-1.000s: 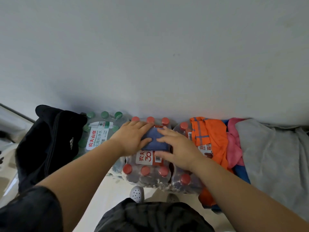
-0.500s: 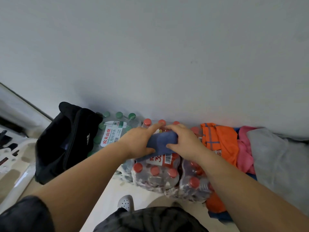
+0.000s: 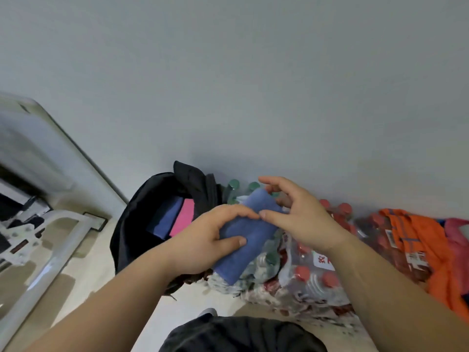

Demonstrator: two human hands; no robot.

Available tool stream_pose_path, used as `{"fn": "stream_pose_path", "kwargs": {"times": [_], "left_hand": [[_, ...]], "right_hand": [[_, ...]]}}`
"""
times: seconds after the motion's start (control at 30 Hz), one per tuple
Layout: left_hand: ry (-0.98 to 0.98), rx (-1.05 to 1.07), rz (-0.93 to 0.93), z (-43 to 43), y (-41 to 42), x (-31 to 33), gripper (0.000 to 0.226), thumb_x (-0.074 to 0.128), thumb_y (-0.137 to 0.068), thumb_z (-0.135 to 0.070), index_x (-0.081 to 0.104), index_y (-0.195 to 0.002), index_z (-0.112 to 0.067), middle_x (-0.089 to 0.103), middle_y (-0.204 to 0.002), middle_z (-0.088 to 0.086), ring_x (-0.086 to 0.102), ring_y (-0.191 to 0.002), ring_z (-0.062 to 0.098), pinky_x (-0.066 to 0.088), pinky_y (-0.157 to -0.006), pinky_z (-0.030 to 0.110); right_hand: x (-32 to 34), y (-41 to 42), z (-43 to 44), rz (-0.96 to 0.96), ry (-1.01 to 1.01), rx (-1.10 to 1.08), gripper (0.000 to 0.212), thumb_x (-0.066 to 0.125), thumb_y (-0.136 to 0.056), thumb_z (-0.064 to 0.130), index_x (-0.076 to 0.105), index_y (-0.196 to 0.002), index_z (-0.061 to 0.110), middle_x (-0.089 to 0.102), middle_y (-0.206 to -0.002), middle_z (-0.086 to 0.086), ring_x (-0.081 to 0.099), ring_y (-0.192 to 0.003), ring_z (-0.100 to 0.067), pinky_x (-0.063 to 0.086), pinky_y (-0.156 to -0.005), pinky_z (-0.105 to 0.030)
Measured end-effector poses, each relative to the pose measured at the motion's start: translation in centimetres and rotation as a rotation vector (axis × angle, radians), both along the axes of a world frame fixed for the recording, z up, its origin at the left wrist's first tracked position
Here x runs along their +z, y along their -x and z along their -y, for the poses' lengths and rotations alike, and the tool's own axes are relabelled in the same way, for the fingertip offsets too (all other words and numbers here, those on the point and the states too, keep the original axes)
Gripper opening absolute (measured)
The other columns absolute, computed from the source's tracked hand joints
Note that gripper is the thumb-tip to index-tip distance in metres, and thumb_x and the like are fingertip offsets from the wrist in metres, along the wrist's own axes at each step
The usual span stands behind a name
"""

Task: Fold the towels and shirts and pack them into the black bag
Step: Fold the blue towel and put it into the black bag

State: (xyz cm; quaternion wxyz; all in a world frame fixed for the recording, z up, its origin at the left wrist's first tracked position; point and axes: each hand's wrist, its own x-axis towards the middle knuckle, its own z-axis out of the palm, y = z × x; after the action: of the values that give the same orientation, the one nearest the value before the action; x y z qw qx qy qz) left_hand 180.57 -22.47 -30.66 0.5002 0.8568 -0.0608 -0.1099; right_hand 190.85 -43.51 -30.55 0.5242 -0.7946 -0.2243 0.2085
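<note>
The black bag (image 3: 132,237) stands open on the floor against the wall, its mouth facing up toward the camera. Two folded pieces stand side by side inside it: a dark blue towel (image 3: 166,217) and, on the side away from the bag's outer wall, a pink towel (image 3: 183,217).

Just right of the bag's opening, the left hand (image 3: 200,245) grips a folded blue towel (image 3: 253,229). Its thumb is pressed on the towel's near face and its fingers are curled over the top edge. The towel is held in the air, tilted, with its upper end pointing away from the bag and toward the wall.

The right hand (image 3: 302,222) is at the towel's upper end, farther from the bag. Its thumb tip touches the cloth, while its fingers are spread and loosely bent, the index finger lifted clear.

Beyond the towel, right of the bag, sit shrink-wrapped packs of bottled water: a green-capped pack (image 3: 233,185) just beside the bag and a red-capped pack (image 3: 312,270) farther off. Farther still from the bag, an orange garment (image 3: 416,240) is draped over more red-capped bottles, with a pink cloth (image 3: 456,237) past it.
</note>
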Motion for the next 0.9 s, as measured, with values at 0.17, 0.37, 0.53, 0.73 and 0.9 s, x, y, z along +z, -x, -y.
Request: {"fn": "stream_pose_path", "kwargs": {"times": [0.17, 0.37, 0.53, 0.73, 0.9], "left_hand": [[0.191, 0.285, -0.082, -10.3, 4.2, 0.0, 0.042, 0.068, -0.092, -0.011, 0.066, -0.117, -0.044, 0.061, -0.125, -0.022, 0.057, -0.118, 0.002, 0.047, -0.1, 0.029], [0.193, 0.708, -0.207, -16.5, 3.2, -6.8, 0.037, 0.059, -0.091, -0.015, 0.065, -0.113, -0.044, 0.056, -0.12, -0.024, 0.058, -0.099, 0.001, 0.045, -0.077, 0.021], [0.215, 0.576, -0.374, -17.2, -0.4, -13.5, 0.048, 0.059, -0.092, -0.01, 0.057, -0.127, -0.043, 0.058, -0.126, -0.004, 0.065, -0.095, 0.016, 0.056, -0.088, 0.037], [0.264, 0.444, -0.424, -16.7, -5.4, -17.7, 0.057, 0.059, -0.094, -0.001, 0.052, -0.135, -0.04, 0.056, -0.11, -0.004, 0.058, -0.085, 0.015, 0.056, -0.078, 0.032], [-0.042, 0.292, -0.401, -17.6, -8.0, -21.5, 0.062, 0.063, -0.093, -0.006, 0.045, -0.145, -0.033, 0.047, -0.138, 0.015, 0.06, -0.093, 0.022, 0.05, -0.081, 0.027]], "right_hand": [[-1.2, 2.5, -9.1, 0.087, 0.167, 0.083, 0.043, 0.06, -0.095, 0.046, 0.05, -0.138, 0.044, 0.037, -0.149, 0.012, 0.04, -0.135, 0.0, 0.04, -0.111, -0.034], [-3.7, 3.9, -14.2, 0.129, 0.68, 0.184, 0.098, 0.076, -0.081, 0.052, 0.007, -0.152, 0.055, -0.037, -0.158, 0.01, 0.025, -0.149, -0.028, 0.043, -0.109, -0.035], [-5.0, 3.8, -13.8, 0.234, 0.658, 0.12, 0.11, 0.082, -0.075, 0.048, 0.005, -0.155, 0.05, -0.03, -0.16, 0.014, 0.026, -0.149, -0.022, 0.048, -0.102, -0.03], [-5.0, 3.6, -13.8, 0.261, 0.726, 0.129, 0.111, 0.08, -0.077, 0.049, 0.001, -0.155, 0.049, -0.03, -0.159, 0.016, 0.024, -0.149, -0.024, 0.048, -0.102, -0.031], [-5.0, 3.4, -13.6, 0.298, 0.752, 0.116, 0.112, 0.08, -0.075, 0.051, 0.002, -0.154, 0.05, -0.028, -0.161, 0.014, 0.032, -0.145, -0.025, 0.051, -0.096, -0.033]]}}
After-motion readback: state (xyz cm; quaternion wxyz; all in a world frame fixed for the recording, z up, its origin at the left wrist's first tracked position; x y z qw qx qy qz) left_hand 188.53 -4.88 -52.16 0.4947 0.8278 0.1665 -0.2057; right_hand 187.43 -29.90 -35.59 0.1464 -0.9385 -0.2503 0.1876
